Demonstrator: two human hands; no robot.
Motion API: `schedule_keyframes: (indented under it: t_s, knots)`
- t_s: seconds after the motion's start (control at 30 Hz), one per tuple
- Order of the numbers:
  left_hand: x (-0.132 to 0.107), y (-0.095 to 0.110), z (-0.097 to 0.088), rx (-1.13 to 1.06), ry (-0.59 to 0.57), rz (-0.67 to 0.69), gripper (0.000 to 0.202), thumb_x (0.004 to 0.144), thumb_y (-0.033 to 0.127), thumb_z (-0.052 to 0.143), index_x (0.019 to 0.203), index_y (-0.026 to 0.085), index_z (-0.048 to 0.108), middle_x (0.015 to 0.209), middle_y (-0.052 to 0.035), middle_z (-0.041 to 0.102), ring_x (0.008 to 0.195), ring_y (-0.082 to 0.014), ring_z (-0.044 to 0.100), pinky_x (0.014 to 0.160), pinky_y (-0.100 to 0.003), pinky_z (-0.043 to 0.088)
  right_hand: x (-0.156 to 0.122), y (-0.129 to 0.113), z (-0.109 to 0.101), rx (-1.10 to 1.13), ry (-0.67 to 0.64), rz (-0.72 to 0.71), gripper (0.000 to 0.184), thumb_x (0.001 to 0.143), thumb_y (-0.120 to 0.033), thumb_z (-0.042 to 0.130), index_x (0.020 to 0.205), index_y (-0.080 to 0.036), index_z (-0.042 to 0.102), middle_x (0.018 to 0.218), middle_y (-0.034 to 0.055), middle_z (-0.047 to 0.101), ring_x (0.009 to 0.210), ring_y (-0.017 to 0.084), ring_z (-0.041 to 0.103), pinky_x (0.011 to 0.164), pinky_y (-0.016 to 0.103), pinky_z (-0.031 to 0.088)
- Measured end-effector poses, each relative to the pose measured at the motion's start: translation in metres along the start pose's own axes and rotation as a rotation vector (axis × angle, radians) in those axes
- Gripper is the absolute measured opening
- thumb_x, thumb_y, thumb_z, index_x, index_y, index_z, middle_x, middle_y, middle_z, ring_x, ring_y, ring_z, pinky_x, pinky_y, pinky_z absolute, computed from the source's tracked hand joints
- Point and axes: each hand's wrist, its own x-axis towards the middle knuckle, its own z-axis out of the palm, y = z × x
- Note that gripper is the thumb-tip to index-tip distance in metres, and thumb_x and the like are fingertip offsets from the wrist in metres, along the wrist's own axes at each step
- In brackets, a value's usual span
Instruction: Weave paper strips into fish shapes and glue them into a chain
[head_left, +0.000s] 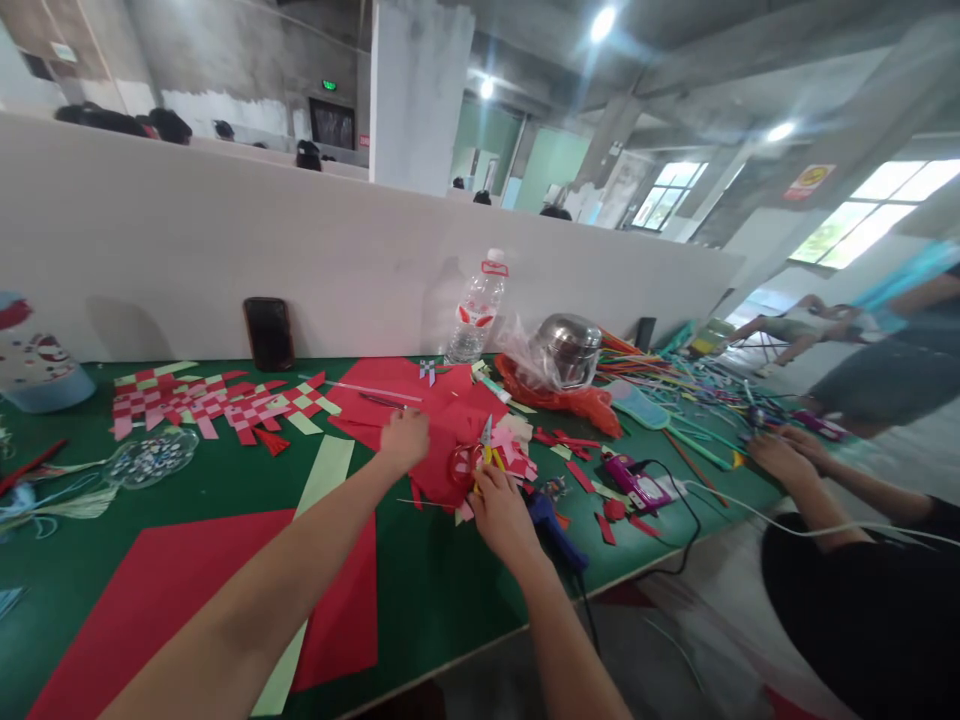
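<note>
My left hand point(403, 438) is closed, knuckles up, resting on a red paper sheet point(442, 400) on the green table point(427, 580). My right hand point(499, 505) grips yellow-handled scissors point(487, 450), blades pointing up, over a small red and pink paper piece point(514, 450). What the left fingers pinch is hidden beneath them.
Woven red, pink and pale green strips point(217, 400) lie left, a phone point(268, 333) leans on the white partition, a water bottle point(476, 310) and metal pot point(570, 348) stand behind. A blue glue gun point(555, 525) and a pink tool point(637, 485) lie right. Another person's hands point(780, 455) work at the right.
</note>
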Motion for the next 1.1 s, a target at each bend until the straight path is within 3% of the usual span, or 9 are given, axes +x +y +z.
schedule_keyframes:
  t_s: [0.13, 0.33, 0.57, 0.73, 0.87, 0.97, 1.1]
  knots:
    - [-0.008, -0.019, -0.004, 0.063, -0.045, -0.092, 0.036, 0.092, 0.035, 0.058, 0.122, 0.016, 0.055, 0.123, -0.0101, 0.057, 0.106, -0.0234, 0.059, 0.088, -0.045, 0.052, -0.005, -0.004, 0.002, -0.029, 0.001, 0.033, 0.044, 0.086, -0.021, 0.050, 0.127, -0.010, 0.059, 0.134, 0.0163, 0.054, 0.130, 0.030, 0.042, 0.111, 0.046, 0.031]
    - [-0.005, -0.021, -0.004, -0.043, -0.111, -0.121, 0.034, 0.092, 0.034, 0.059, 0.121, 0.017, 0.056, 0.122, -0.0093, 0.058, 0.104, -0.0224, 0.060, 0.087, -0.043, 0.052, -0.010, -0.006, 0.002, -0.039, 0.038, 0.018, 0.043, 0.087, -0.022, 0.048, 0.127, -0.013, 0.059, 0.133, 0.0179, 0.054, 0.130, 0.033, 0.042, 0.108, 0.049, 0.035]
    - [-0.006, -0.025, -0.010, -0.270, 0.035, -0.077, 0.033, 0.092, 0.034, 0.058, 0.120, 0.017, 0.057, 0.120, -0.0090, 0.059, 0.102, -0.0214, 0.061, 0.085, -0.041, 0.053, -0.010, -0.006, -0.001, -0.015, 0.127, -0.025, 0.039, 0.085, -0.022, 0.050, 0.121, -0.016, 0.063, 0.133, 0.0176, 0.052, 0.130, 0.033, 0.040, 0.105, 0.052, 0.037]
    - [-0.014, -0.026, -0.043, -0.342, 0.293, -0.054, 0.032, 0.094, 0.030, 0.054, 0.123, 0.017, 0.054, 0.122, -0.0099, 0.057, 0.104, -0.0227, 0.060, 0.088, -0.042, 0.051, -0.004, -0.007, -0.005, 0.035, 0.182, -0.063, 0.037, 0.083, -0.021, 0.050, 0.117, -0.018, 0.064, 0.131, 0.0154, 0.053, 0.129, 0.031, 0.041, 0.105, 0.052, 0.037]
    - [-0.027, -0.048, -0.079, -0.400, 0.467, -0.049, 0.030, 0.093, 0.016, 0.044, 0.121, 0.019, 0.054, 0.126, -0.0123, 0.054, 0.111, -0.0241, 0.055, 0.090, -0.035, 0.045, -0.001, -0.010, -0.009, 0.109, 0.214, -0.091, 0.035, 0.084, -0.022, 0.048, 0.114, -0.015, 0.065, 0.129, 0.0173, 0.054, 0.127, 0.031, 0.043, 0.108, 0.054, 0.034]
    - [-0.043, -0.076, -0.101, -0.455, 0.518, -0.063, 0.022, 0.090, 0.015, 0.045, 0.103, 0.017, 0.063, 0.106, -0.0093, 0.062, 0.105, -0.0234, 0.056, 0.086, -0.031, 0.044, 0.002, -0.020, -0.016, 0.196, 0.225, -0.112, 0.037, 0.086, -0.027, 0.047, 0.118, -0.017, 0.062, 0.127, 0.0172, 0.055, 0.127, 0.031, 0.043, 0.108, 0.056, 0.032]
    - [-0.074, -0.107, -0.109, -0.575, 0.496, -0.097, 0.018, 0.087, 0.020, 0.048, 0.086, 0.016, 0.065, 0.073, -0.0020, 0.061, 0.073, -0.0174, 0.058, 0.066, -0.026, 0.044, 0.013, -0.053, -0.025, 0.355, 0.219, -0.136, 0.057, 0.087, -0.043, 0.053, 0.139, -0.021, 0.043, 0.140, 0.0148, 0.046, 0.134, 0.031, 0.036, 0.109, 0.056, 0.032]
